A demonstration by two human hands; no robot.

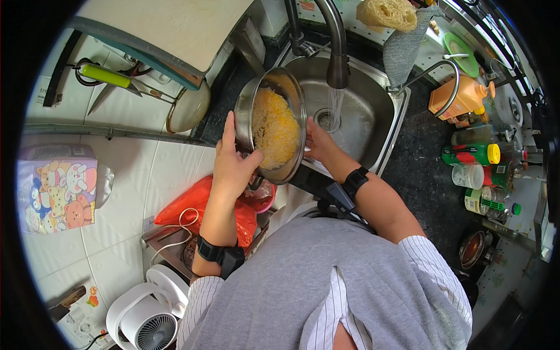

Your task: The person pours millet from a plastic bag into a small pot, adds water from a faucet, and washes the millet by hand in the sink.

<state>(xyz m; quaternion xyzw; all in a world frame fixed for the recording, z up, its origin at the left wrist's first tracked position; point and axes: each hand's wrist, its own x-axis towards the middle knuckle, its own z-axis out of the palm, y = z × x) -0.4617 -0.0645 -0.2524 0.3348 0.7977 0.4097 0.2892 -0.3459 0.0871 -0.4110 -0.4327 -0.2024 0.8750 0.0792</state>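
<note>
A steel pot (pixel 246 107) with yellow and pale grains (pixel 278 131) in it is tilted at the left edge of the steel sink (pixel 367 111). My left hand (pixel 236 162) grips its near left side, thumb at the rim. My right hand (pixel 318 139) is at its right side, with the fingers partly hidden behind the rim. Water runs from the dark metal faucet (pixel 338 70) into the sink, beside the pot and over the drain (pixel 327 120).
A cutting board (pixel 175 30) stands at the upper left, near a hanging strainer (pixel 190 109) and scissors. An orange pump bottle (pixel 457 98) and several jars line the right counter. A red plastic bag (pixel 188 203) lies below my left hand, above a white fan (pixel 144 323).
</note>
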